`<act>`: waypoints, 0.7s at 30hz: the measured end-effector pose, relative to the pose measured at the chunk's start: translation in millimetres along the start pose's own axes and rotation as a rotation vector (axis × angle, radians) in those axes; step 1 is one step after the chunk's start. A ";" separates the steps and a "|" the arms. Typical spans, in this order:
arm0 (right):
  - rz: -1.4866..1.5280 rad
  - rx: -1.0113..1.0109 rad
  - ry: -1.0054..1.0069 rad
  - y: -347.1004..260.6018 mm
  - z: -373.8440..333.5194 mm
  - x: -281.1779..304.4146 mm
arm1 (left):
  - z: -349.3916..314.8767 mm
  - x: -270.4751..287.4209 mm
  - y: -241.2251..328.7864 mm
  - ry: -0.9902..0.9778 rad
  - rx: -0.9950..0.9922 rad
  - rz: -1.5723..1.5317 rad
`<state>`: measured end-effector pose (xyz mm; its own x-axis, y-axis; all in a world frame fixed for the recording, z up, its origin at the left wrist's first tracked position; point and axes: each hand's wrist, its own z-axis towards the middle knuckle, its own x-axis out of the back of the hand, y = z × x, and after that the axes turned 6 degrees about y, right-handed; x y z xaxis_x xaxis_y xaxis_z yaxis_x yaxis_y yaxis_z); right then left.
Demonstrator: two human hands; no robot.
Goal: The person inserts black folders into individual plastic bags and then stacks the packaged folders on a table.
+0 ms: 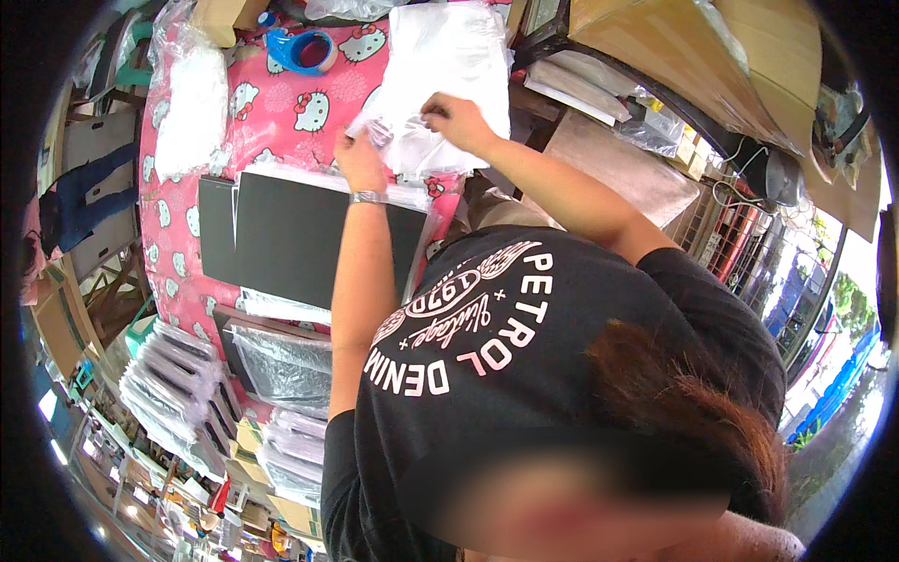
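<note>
Crinkly clear plastic (377, 133) is right at the fingertips of the left hand (360, 161), which is pinched on it. The right hand (456, 122) is half-curled over the white plastic stack (448, 54), can't tell if it's gripping anything.

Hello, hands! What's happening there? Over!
Left hand holding clear plastic. Right hand above white sheets, grip unclear. Blue tape dispenser clear of both hands.
</note>
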<state>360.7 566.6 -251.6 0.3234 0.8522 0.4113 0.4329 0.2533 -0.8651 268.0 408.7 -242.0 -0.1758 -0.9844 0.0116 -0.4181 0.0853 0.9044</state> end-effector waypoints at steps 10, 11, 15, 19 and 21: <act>-0.984 0.035 -0.152 -26.4 21.9 -34.3 | -17.1 91.2 80.7 0.445 -0.208 -0.423; -0.954 0.056 -0.081 -25.0 24.1 -33.4 | -25.8 112.9 82.1 0.463 -0.222 -0.442; -0.893 0.052 0.054 -34.7 26.9 -25.5 | -74.2 232.3 59.5 0.591 -0.415 -0.022; -0.638 0.173 0.043 -55.8 27.0 -52.4 | -147.7 279.8 11.1 0.830 0.085 -0.540; -0.223 0.220 -0.116 -59.2 39.8 -73.2 | -185.1 282.3 -32.7 0.781 0.190 -0.600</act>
<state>278.0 507.5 -241.9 0.1377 0.8081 0.5728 0.2862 0.5212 -0.8040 397.0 99.5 -189.4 0.7166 -0.6922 -0.0853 -0.3933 -0.5022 0.7701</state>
